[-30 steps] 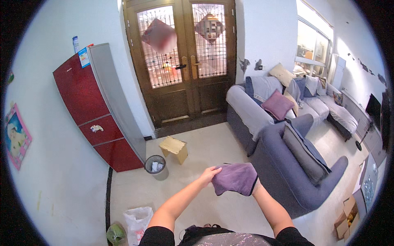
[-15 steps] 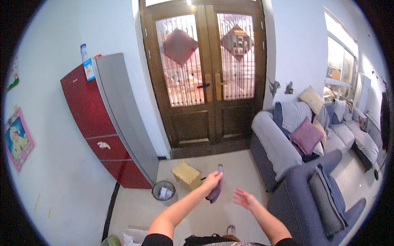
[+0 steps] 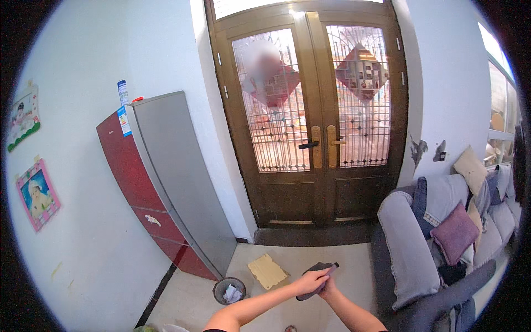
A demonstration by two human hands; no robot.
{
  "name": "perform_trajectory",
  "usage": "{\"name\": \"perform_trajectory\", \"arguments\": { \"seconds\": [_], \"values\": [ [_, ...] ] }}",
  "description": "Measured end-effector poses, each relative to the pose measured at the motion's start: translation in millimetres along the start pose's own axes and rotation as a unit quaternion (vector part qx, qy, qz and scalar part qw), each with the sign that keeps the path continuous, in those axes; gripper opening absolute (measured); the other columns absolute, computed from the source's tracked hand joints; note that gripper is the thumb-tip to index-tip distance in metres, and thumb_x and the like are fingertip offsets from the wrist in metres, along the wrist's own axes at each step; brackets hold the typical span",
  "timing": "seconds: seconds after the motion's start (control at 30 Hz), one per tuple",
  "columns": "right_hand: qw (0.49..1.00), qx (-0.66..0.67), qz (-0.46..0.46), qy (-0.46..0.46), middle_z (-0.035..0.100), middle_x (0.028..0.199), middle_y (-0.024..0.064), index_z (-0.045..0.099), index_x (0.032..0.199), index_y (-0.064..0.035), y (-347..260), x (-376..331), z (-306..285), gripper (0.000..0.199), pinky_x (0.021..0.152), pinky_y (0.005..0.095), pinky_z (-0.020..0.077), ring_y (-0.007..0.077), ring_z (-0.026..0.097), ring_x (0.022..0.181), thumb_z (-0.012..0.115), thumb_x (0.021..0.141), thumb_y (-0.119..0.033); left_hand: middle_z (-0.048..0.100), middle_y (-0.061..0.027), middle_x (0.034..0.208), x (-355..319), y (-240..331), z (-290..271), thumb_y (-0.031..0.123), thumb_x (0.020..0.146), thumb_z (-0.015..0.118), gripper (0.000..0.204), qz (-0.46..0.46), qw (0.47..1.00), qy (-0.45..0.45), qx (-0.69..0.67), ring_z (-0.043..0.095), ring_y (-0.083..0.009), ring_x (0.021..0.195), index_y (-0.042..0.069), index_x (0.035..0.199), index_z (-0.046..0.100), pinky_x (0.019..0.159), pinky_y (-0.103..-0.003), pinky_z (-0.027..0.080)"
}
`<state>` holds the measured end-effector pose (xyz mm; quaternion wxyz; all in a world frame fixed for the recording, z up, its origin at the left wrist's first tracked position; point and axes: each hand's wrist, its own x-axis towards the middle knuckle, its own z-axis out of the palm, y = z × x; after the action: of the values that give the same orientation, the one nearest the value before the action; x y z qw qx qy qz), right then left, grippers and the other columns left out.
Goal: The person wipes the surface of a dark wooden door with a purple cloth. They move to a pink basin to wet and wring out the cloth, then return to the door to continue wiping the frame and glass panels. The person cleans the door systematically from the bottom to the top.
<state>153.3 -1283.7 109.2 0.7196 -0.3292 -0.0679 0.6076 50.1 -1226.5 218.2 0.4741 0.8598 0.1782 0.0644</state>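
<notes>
- Cloth (image 3: 316, 280), dark purple-grey, sits bunched in front of us, held out over the floor (image 3: 354, 260) before the door (image 3: 315, 127); one narrow end pokes up and to the right past our knuckles.
- Our left hand (image 3: 310, 282) has its fingers curled shut on the cloth from the left, the thumb side lying on top; we judge this grip carries most of the cloth, since the bulk of it hangs under that hand.
- Our right hand (image 3: 327, 288) comes up from below and meets the cloth on its right side, mostly hidden behind it; we cannot tell how far its fingers are closed, only that it touches the cloth.
- Both forearms rise from the lower edge and meet at the cloth, so it is held up off the floor rather than resting on anything.
- Just left of the hands, on the floor, lies a flat tan cardboard box (image 3: 267, 271), and further left a small round bin (image 3: 229, 290) with crumpled paper in it.
- Beside the bin stands a tall fridge (image 3: 166, 182), red in front and grey on its side, leaning in the view as the lens bends it.
- Right of us a grey sofa (image 3: 406, 243) carries a purple cushion (image 3: 454, 232) and other pillows, well apart from the cloth.
- Two pictures hang on the left wall (image 3: 83, 166).
</notes>
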Motion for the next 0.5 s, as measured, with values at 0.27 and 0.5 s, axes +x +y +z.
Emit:
{"name": "perform_trajectory", "arguments": {
  "seconds": [0.27,0.5],
  "values": [
    [0.987,0.114,-0.072,-0.089,0.062,0.105,0.0046,0.058,0.104,-0.0135,-66,162,-13,0.041,0.080,0.0402,0.0518,0.0245,0.060,0.091,0.041,0.094,-0.049,0.058,-0.0181,0.123,112,-19,-86,0.032,0.098,0.044,0.049,0.127,0.990,-0.026,0.057,0.059,-0.0309,0.107,0.021,0.145,0.034,0.093,-0.036,0.044],
    [0.978,0.157,-0.092,-0.101,0.061,0.104,0.0063,0.058,0.105,-0.0104,-158,246,-3,0.043,0.078,0.0418,0.0523,0.0265,0.060,0.091,0.041,0.094,-0.048,0.064,-0.0176,0.107,211,-25,-157,0.036,0.099,0.044,0.054,0.145,0.980,-0.033,0.128,0.063,-0.0325,0.091,0.023,0.148,0.025,0.080,-0.039,0.048]
  ]
}}
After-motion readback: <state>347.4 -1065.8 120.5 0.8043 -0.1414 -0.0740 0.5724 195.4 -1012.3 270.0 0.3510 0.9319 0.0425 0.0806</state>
